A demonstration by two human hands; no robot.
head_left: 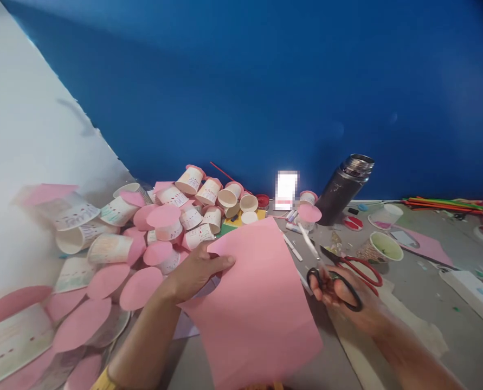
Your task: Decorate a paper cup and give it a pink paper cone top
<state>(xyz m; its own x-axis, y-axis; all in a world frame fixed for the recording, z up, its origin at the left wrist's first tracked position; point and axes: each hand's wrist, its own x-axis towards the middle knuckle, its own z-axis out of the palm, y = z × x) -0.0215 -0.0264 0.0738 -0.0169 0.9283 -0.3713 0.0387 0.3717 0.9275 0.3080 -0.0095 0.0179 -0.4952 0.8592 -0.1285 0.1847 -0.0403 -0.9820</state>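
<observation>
My left hand point(198, 271) grips a large sheet of pink paper point(261, 303) by its left edge, thumb on top and fingers hidden behind. The sheet is held up over the table and curves slightly. To its right, my right hand point(339, 298) has its fingers in the loops of a pair of black-handled scissors point(312, 249). The blades point up and away, apart from the paper's right edge. Left of the sheet lies a heap of decorated paper cups point(111, 249), many with pink paper pieces point(141, 287) attached.
Behind my right hand stand a dark metal flask point(341, 189) without a lid and a patterned cup point(381, 247). Red-handled scissors point(363, 269) lie nearby. Further right are a white power strip point(472, 298) and coloured sticks point(448, 204). A blue wall point(241, 81) closes off the back.
</observation>
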